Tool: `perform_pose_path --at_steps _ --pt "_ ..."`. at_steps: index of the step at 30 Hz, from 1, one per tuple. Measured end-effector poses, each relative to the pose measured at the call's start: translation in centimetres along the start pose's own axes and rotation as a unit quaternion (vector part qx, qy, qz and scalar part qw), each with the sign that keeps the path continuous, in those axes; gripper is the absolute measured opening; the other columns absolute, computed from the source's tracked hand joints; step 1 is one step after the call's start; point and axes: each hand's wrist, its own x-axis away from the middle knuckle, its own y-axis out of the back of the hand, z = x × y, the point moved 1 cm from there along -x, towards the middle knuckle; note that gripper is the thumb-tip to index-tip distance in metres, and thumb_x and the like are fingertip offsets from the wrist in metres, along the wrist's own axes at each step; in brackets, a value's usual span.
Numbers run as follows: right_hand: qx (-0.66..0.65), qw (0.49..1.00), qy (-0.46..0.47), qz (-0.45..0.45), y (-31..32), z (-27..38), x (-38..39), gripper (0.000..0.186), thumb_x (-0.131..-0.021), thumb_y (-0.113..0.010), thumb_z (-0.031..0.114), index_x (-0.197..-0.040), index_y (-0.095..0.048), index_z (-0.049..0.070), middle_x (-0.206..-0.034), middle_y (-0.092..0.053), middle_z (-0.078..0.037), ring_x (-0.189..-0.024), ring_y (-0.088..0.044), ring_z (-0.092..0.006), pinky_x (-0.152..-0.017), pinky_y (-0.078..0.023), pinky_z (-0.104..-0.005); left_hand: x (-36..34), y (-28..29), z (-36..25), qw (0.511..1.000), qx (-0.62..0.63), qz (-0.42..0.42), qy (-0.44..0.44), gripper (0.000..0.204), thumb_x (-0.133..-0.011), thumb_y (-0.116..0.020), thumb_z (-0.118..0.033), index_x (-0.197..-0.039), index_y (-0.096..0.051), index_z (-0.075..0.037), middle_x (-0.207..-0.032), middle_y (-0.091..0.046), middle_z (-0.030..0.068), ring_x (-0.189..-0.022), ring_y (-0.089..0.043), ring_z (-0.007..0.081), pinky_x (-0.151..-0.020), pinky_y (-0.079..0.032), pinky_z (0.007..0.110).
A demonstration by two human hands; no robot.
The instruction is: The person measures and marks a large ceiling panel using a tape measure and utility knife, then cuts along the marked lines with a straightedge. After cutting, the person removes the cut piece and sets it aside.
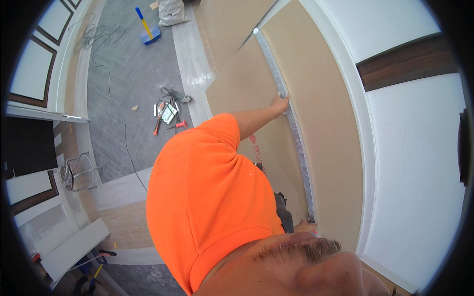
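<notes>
A long grey metal straightedge [298, 143] lies along a large tan board [328, 148] with red print on it. Toward the far part of the strip, my left hand [280, 104] is closed around its edge, the arm stretched out in an orange sleeve. At the near end of the strip is my right hand [305, 226], partly hidden. Its fingers look closed, and a small pinkish-red spot shows beside them; what it holds cannot be made out.
On the grey floor to the left lie hand tools [170, 112], a cable [110, 84] and a blue brush head with a yellow-blue handle [146, 30]. A white sack [171, 12] stands at the far end. A round stool [74, 176] and a white panel [74, 251] are at left.
</notes>
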Motion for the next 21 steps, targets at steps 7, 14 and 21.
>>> perform_pose_path --at_steps 7,14,21 --pt "0.168 0.981 0.091 0.043 4.7 0.1 -5.4 0.065 -0.089 -0.066 0.035 -0.142 -0.045 0.003 -0.138 -0.058 -0.014 -0.119 -0.058 -0.038 -0.106 -0.032 -0.0737 3.4 -1.5 -1.3 1.0 -0.009 -0.002 0.026 0.061 -0.097 -0.062 -0.033 -0.14 -0.049 0.008 -0.129 -0.063 0.0279 -0.11 -0.069 0.0371 -0.078 -0.061 0.042" --pt "0.214 0.969 0.109 0.062 3.1 1.7 -2.2 0.064 -0.089 -0.066 0.035 -0.141 -0.046 0.003 -0.137 -0.058 -0.015 -0.119 -0.058 -0.0386 -0.106 -0.033 -0.0721 3.0 -1.4 -0.9 0.999 -0.029 -0.015 0.021 0.058 -0.097 -0.063 -0.034 -0.134 -0.054 0.01 -0.128 -0.063 0.0312 -0.119 -0.063 0.0419 -0.094 -0.055 0.046" --pt "0.336 0.922 0.169 0.088 3.6 2.1 1.6 0.063 -0.089 -0.066 0.034 -0.141 -0.047 0.003 -0.136 -0.058 -0.016 -0.12 -0.058 -0.0392 -0.106 -0.034 -0.0705 3.2 -1.7 -0.4 0.998 -0.056 -0.02 -0.021 0.058 -0.097 -0.063 -0.037 -0.13 -0.056 0.01 -0.128 -0.062 0.0325 -0.121 -0.061 0.0454 -0.103 -0.049 0.047"
